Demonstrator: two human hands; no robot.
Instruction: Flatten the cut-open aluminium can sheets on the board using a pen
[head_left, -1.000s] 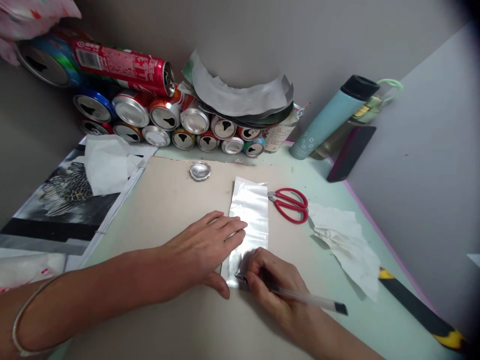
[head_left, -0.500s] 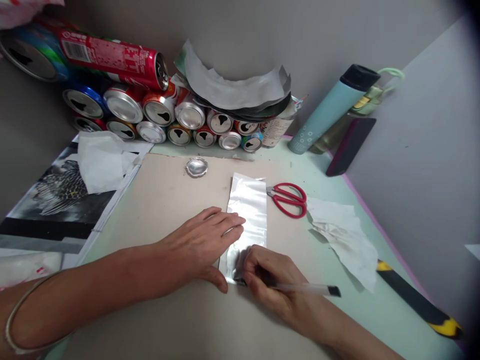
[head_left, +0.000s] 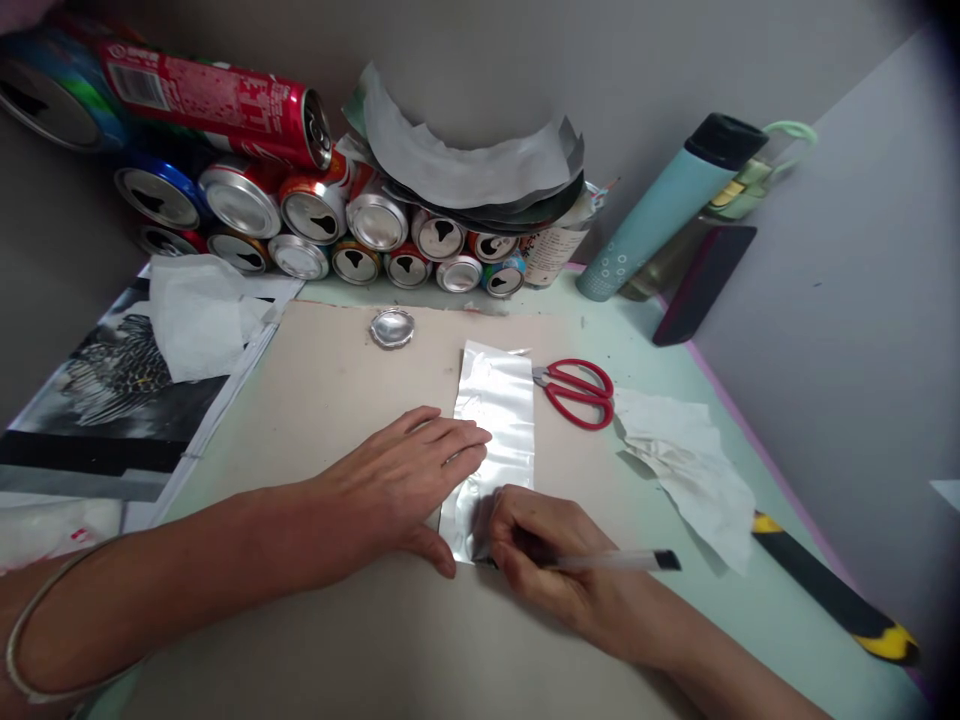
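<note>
Your left hand (head_left: 409, 475) lies flat on the foil strip (head_left: 495, 420), whose long axis runs away from you; your right hand (head_left: 547, 570) grips a pen (head_left: 615, 561), tip at the strip's near end.

Single head-worn view, looking forward and steeply down from close range onto the tabletop (head_left: 645, 340). Both hands enter from the lower edge; stacked cans (head_left: 315, 215) against the wall mark the far limit.

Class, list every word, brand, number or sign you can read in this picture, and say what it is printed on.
None can be read with certainty.
Red can lying on top of the stack: white print and a barcode, too blurred to read.
Stacked cans: only ends show, no readable text.
Teal bottle: small ring marks, no words.
Black-and-white print: no readable text.
</note>
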